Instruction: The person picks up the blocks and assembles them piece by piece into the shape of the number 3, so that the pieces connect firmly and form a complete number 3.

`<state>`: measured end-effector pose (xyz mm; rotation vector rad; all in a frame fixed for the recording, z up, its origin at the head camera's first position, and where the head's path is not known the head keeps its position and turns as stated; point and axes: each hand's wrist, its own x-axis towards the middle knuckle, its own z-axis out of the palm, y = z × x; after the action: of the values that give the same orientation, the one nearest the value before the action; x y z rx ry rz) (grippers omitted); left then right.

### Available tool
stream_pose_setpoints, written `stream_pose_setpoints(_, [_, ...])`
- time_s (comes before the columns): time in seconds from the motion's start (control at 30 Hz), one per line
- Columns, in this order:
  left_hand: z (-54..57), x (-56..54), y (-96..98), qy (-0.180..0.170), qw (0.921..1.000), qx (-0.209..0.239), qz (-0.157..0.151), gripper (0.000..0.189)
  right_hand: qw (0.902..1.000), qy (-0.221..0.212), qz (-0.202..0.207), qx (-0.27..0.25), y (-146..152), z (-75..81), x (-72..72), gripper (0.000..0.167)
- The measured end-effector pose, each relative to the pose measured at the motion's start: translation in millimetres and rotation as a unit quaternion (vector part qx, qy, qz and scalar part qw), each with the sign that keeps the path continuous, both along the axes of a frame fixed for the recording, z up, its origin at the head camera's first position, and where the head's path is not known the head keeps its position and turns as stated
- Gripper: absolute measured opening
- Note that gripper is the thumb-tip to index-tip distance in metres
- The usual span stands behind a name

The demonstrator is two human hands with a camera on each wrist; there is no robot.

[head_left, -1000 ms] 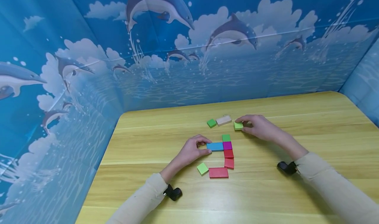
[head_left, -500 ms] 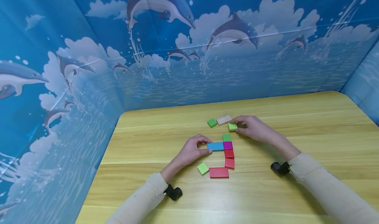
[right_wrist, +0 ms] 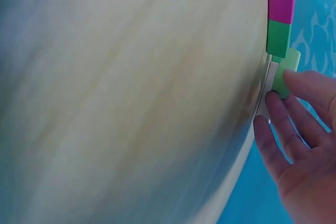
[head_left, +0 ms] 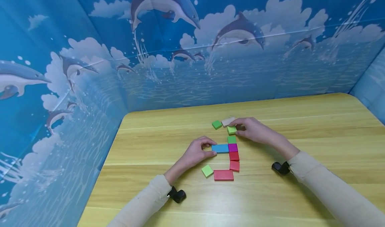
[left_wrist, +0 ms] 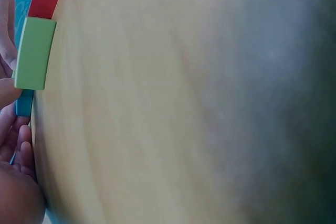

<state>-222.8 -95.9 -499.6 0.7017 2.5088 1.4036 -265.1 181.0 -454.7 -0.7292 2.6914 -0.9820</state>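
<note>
— What's being gripped?
— The left hand point(head_left: 194, 152) pinches the blue block point(head_left: 220, 149), flat on the table point(head_left: 144, 137) beside the purple block point(head_left: 233, 148).
— And the right hand point(head_left: 252, 129)?
— It pinches a lime block point(head_left: 231, 130) just beyond the green block point(head_left: 231, 140).

- A beige rectangular block point(head_left: 227, 122) lies just beyond the lime-green square block point(head_left: 231, 130) in the right hand point(head_left: 252, 130), obstructing the far side.
- A darker green square block point(head_left: 232, 140) lies just on its near side.
- The left hand point(head_left: 197, 151) and the blue rectangular block point(head_left: 221, 149) bar the way left of the purple square block point(head_left: 233, 148).
- To the purple block's right, the yellow wood-grain table point(head_left: 325, 133) leaves broad passage.
</note>
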Motion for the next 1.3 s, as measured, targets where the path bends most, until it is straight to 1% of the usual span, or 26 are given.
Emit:
stream_pose_setpoints(0.17, [1.1,0.2,-0.1,0.000,1.0000,0.003,-0.004,0.025,0.9999,-0.004,0.012,0.002,-3.7,-3.3,-4.6,0.033])
stream_pose_setpoints(0.43, [1.4,0.2,0.0,-0.003,1.0000,0.002,-0.001,0.025,0.9997,-0.007,0.023,-0.002,-6.2,-5.5,-8.8,0.025])
stream_pose_setpoints(0.83, [1.5,0.9,-0.4,-0.009,0.9999,0.001,0.004,0.025,0.9994,-0.008,0.033,0.006,-5.7,-4.9,-7.2,0.026])
stream_pose_setpoints(1.3, [1.5,1.0,-1.0,-0.005,1.0000,0.001,0.002,0.026,0.9993,-0.013,0.035,0.000,-5.1,-5.8,-6.7,0.025])
